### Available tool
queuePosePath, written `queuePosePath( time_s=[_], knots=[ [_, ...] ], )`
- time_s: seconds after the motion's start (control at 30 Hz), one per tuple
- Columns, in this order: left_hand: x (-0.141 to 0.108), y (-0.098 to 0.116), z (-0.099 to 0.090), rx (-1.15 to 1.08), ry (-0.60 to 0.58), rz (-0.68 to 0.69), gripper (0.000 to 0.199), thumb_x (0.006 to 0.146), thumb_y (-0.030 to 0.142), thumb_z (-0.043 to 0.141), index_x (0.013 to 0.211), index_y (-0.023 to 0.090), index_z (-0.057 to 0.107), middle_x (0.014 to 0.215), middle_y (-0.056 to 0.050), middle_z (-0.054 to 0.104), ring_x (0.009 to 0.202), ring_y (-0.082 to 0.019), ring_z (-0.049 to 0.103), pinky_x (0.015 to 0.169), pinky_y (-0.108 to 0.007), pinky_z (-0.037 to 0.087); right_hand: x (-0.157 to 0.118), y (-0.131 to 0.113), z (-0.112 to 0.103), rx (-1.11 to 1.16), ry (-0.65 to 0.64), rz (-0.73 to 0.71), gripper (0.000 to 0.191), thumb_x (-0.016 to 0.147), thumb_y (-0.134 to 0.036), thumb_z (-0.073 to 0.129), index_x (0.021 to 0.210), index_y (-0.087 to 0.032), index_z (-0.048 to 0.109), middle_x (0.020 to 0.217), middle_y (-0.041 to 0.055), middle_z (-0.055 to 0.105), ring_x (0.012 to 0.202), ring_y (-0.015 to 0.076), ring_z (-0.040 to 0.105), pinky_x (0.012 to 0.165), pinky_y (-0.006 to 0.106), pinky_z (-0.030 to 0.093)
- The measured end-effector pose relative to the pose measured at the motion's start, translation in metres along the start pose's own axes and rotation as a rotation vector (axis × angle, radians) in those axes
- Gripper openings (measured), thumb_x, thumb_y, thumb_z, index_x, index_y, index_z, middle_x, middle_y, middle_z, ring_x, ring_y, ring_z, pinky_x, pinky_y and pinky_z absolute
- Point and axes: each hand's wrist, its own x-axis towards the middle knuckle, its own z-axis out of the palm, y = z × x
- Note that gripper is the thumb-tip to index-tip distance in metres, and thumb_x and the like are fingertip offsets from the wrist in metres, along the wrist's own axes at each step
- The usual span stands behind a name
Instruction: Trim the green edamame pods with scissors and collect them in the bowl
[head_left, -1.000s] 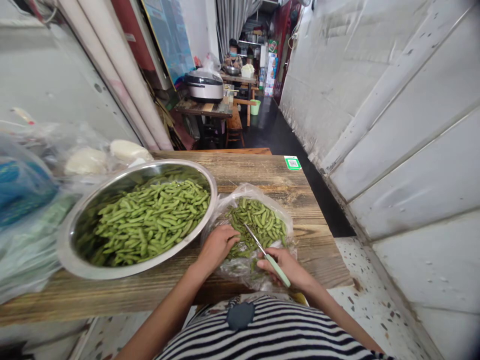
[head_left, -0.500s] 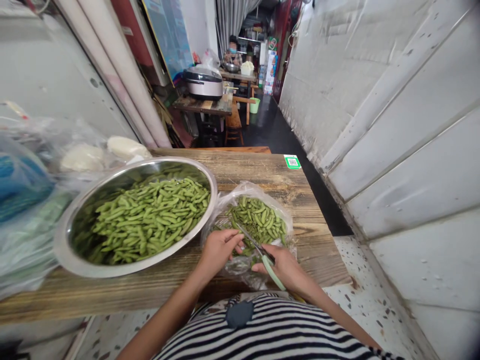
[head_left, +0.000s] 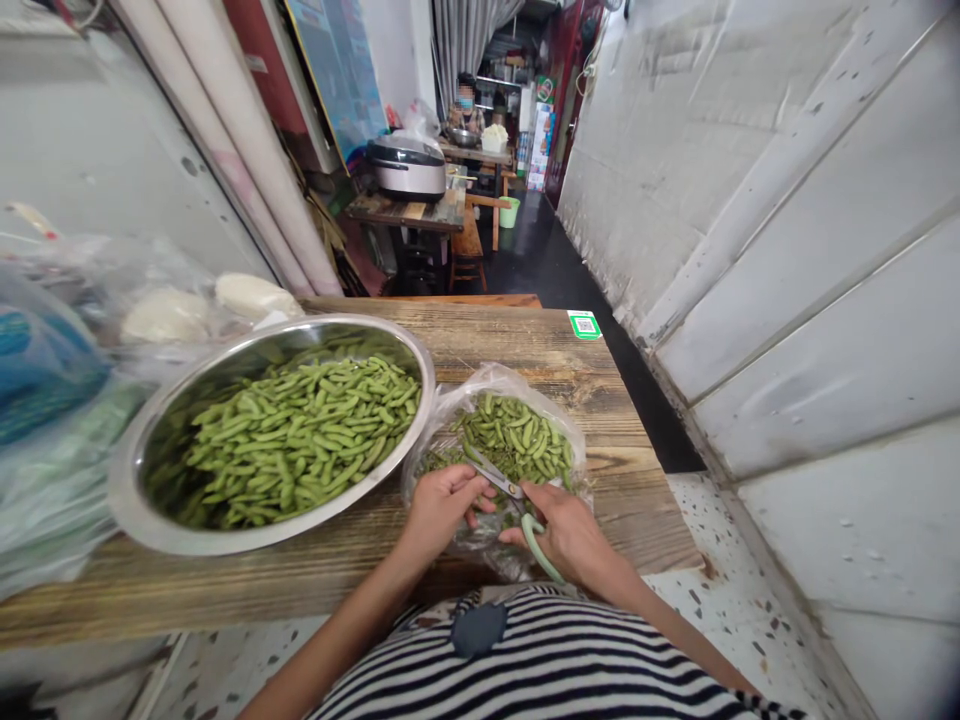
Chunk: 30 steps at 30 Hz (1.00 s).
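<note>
My right hand (head_left: 566,530) is closed around a pair of scissors (head_left: 538,550) with pale green handles, their blades pointing left and away from me. Close by, my left hand (head_left: 442,510) pinches at the blade tips; an edamame pod (head_left: 471,452) shows there, partly hidden by fingers and metal. Both hands are over a clear plastic bag (head_left: 571,440), spread out and holding more green pods (head_left: 525,430) and small trimmings. To the left stands a wide steel basin (head_left: 135,500), with a large heap of edamame pods (head_left: 315,430) inside.
The wooden table (head_left: 630,500) carries plastic bags (head_left: 67,470) at the left and a QR-code sticker (head_left: 584,325) at its far right corner. A rice cooker (head_left: 409,168) sits on another table ahead. Farther back is a masked person (head_left: 466,112). A wall (head_left: 825,400) runs along the right.
The scissors have turned slightly in my right hand, and their handle loop shows more openly. My left fingers have shifted slightly at the blades. The basin and bag have stayed put.
</note>
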Motion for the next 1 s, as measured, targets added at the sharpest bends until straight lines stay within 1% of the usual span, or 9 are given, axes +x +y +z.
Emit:
queuePosePath(
  time_s=[0.1,0.23,0.33,0.43,0.53,0.63,0.73,0.87,1.0],
  knots=[
    [0.000,0.000,0.000,0.007,-0.013,-0.012,0.032,0.066,0.047,0.068,0.069,0.016,0.063,0.068,-0.007,0.070,0.058,-0.020,0.065,0.043,-0.024,0.046,0.001,0.001,0.001,0.081,0.001,0.014,0.039,0.082,-0.050,0.058,0.098,-0.016,0.064,0.083,0.0092,0.067,0.074,0.0207,0.060,0.066,0.026,0.041],
    [0.000,0.005,-0.003,-0.075,0.014,0.034,0.032,0.071,0.048,0.065,0.081,0.017,0.060,0.082,-0.007,0.072,0.077,-0.020,0.066,0.058,-0.026,0.050,0.002,0.006,0.002,0.230,-0.001,0.115,0.038,0.079,-0.051,0.060,0.095,-0.017,0.064,0.080,0.0053,0.066,0.070,0.0181,0.057,0.062,0.024,0.039],
    [0.002,0.006,-0.006,-0.106,0.057,0.069,0.028,0.072,0.043,0.067,0.079,0.017,0.060,0.083,-0.004,0.070,0.061,-0.011,0.058,0.055,-0.022,0.044,0.001,0.006,-0.005,0.439,-0.082,0.131,0.043,0.079,-0.054,0.060,0.097,-0.015,0.064,0.075,0.0018,0.061,0.065,0.0146,0.051,0.059,0.022,0.037],
    [0.005,0.004,-0.006,-0.174,0.194,0.067,0.028,0.066,0.038,0.073,0.072,0.014,0.061,0.058,0.005,0.058,0.042,-0.004,0.039,0.044,-0.018,0.032,-0.002,0.001,-0.014,0.623,-0.190,0.070,0.050,0.079,-0.056,0.059,0.107,-0.015,0.060,0.078,0.0008,0.057,0.064,0.0123,0.048,0.059,0.021,0.038],
    [0.006,0.002,-0.003,-0.320,0.233,0.031,0.032,0.060,0.036,0.077,0.077,0.014,0.063,0.053,0.006,0.055,0.044,-0.005,0.045,0.045,-0.018,0.035,-0.005,-0.004,-0.019,0.741,-0.304,0.104,0.054,0.081,-0.059,0.054,0.113,-0.016,0.056,0.067,-0.0030,0.050,0.052,0.0090,0.040,0.051,0.020,0.034],
    [0.005,0.001,-0.001,-0.356,0.227,0.028,0.040,0.058,0.034,0.079,0.088,0.013,0.064,0.070,-0.001,0.067,0.063,-0.011,0.061,0.064,-0.024,0.048,-0.005,-0.006,-0.018,0.716,-0.284,0.100,0.052,0.082,-0.058,0.053,0.112,-0.016,0.057,0.069,-0.0017,0.053,0.056,0.0105,0.044,0.055,0.021,0.038],
    [0.004,0.000,0.000,-0.328,0.225,0.047,0.041,0.060,0.034,0.078,0.091,0.013,0.063,0.076,-0.004,0.070,0.071,-0.014,0.065,0.073,-0.029,0.050,-0.003,-0.006,-0.015,0.608,-0.188,0.054,0.046,0.082,-0.054,0.056,0.108,-0.015,0.060,0.084,0.0034,0.061,0.074,0.0161,0.053,0.070,0.026,0.043],
    [0.004,-0.002,0.001,-0.350,0.205,0.056,0.038,0.063,0.036,0.076,0.089,0.014,0.059,0.081,-0.005,0.071,0.077,-0.016,0.067,0.078,-0.032,0.051,-0.001,-0.009,-0.013,0.560,-0.200,0.073,0.050,0.083,-0.054,0.055,0.111,-0.013,0.059,0.086,0.0056,0.063,0.076,0.0184,0.055,0.072,0.028,0.044],
    [0.005,-0.008,0.001,-0.261,0.233,0.107,0.033,0.066,0.035,0.073,0.088,0.014,0.061,0.078,-0.003,0.069,0.072,-0.015,0.064,0.072,-0.029,0.050,0.000,-0.011,-0.013,0.542,-0.219,0.099,0.050,0.080,-0.055,0.057,0.109,-0.015,0.060,0.086,0.0051,0.063,0.075,0.0184,0.055,0.071,0.027,0.044]
  ],
)
